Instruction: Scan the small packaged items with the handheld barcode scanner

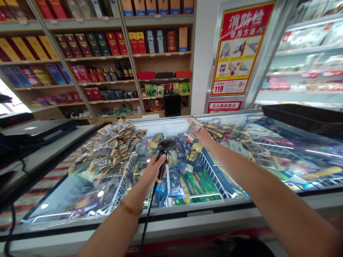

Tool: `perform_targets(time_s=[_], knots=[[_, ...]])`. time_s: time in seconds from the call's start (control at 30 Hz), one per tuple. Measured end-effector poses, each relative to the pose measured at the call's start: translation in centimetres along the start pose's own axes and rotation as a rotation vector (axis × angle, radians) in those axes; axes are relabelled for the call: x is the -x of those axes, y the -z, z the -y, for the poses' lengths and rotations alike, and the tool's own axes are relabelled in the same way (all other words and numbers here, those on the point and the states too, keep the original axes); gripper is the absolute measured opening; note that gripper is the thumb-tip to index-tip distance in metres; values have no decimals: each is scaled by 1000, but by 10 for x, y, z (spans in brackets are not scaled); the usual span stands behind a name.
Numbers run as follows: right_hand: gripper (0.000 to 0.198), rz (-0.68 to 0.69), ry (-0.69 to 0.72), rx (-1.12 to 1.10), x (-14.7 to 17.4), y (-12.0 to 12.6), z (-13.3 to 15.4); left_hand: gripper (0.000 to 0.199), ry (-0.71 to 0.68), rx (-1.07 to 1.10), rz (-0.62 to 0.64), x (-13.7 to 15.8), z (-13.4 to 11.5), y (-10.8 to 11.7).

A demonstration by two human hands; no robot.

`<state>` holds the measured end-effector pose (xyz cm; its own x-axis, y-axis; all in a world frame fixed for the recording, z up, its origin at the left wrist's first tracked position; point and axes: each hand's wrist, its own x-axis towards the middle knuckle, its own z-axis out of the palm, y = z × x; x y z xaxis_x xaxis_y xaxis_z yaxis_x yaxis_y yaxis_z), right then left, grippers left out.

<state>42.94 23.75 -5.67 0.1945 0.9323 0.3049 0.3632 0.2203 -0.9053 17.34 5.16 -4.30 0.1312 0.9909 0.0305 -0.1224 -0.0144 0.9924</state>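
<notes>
My left hand (157,166) is wrapped round the handle of a black barcode scanner (166,145), its head up and its cable hanging down toward me. Farther out, my right hand (201,135) is stretched over the far side of a chest freezer (150,223), its fingers closed on a small clear packet (192,129) with a tan edge. A large heap of similar clear packets (112,146) lies on the freezer's glass to the left. Beneath my hands, white wire baskets (214,173) hold ice cream packs in blue, green and black wrappers.
A dark tray (305,117) rests on the freezer at the right. To the left stands a counter with a flat black device (40,132) and cables. Shelves (158,55) of boxes and bottles line the back, beside a red fire-hydrant poster (241,50) and a lit display case.
</notes>
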Motion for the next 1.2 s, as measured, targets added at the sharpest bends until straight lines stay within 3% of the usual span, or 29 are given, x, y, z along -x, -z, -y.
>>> perform_targets(time_s=[0.1, 0.2, 0.43, 0.9, 1.0, 1.1, 1.2], knots=[[21, 145, -86, -216, 31, -42, 13, 39, 8, -37, 51, 3, -1, 1], [21, 191, -78, -258, 48, -59, 14, 39, 21, -71, 78, 4, 1, 2], [32, 169, -12, -338, 44, -54, -1, 37, 36, -57, 121, 1, 7, -1], [26, 215, -18, -240, 52, -53, 11, 39, 30, -28, 130, -1, 9, -1], [28, 166, 13, -131, 52, -52, 10, 38, 30, -28, 118, 2, 5, -3], [28, 109, 28, -54, 52, -54, 10, 39, 11, -38, 75, 5, 2, -5], [24, 100, 25, -38, 50, -56, 10, 38, -26, 4, -67, 9, -3, -7]])
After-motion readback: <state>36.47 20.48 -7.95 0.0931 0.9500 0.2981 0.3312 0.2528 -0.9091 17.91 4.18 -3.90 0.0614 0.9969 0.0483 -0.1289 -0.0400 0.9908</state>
